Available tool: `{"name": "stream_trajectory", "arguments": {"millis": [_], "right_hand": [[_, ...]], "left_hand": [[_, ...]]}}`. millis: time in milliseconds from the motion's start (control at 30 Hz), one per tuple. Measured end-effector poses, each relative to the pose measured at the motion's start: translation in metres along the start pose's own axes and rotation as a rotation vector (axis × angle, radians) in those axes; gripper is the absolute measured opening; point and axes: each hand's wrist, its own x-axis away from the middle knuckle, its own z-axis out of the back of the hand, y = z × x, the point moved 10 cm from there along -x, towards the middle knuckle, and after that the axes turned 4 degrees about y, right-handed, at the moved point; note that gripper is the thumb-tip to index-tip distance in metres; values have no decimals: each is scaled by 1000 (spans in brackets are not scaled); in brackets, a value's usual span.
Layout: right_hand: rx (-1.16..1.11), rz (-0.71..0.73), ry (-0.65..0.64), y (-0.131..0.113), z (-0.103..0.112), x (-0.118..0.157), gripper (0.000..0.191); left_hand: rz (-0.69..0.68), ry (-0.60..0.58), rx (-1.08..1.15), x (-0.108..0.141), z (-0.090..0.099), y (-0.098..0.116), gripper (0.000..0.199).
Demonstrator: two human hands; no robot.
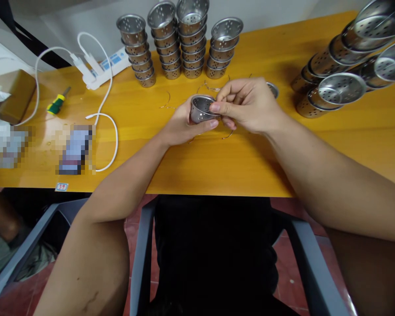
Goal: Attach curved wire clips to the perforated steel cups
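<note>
holding the perforated cup (200,115) at centre, the left hand (181,123) presents apparently unfinished work; the right hand (250,105) pinches narrowly at its 3 o'clock rim, contents hidden; near stacks (193,48) stand at 12, further stacks (335,61) at 2, completion unclear

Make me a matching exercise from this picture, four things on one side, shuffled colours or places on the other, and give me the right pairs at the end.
1. screwdriver
2. power strip
3. left hand
4. right hand

A. around the side of a metal cup
B. green and yellow
C. at the metal cup's rim
D. white, with plugs in it

Pairs: 1-B, 2-D, 3-A, 4-C
</note>
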Motion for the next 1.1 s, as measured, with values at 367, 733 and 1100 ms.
{"name": "stream_trajectory", "arguments": {"millis": [367, 733, 1100], "right_hand": [[10, 98, 5, -1, 2, -2, 69], [477, 289, 171, -5, 21, 10, 59], [684, 315, 100, -21, 10, 15, 41]], "left_hand": [[-172, -33, -87, -2, 1, -17, 104], [-253, 194, -204, -8, 26, -48, 107], [-256, 164, -361, -8, 27, -43, 108]]}}
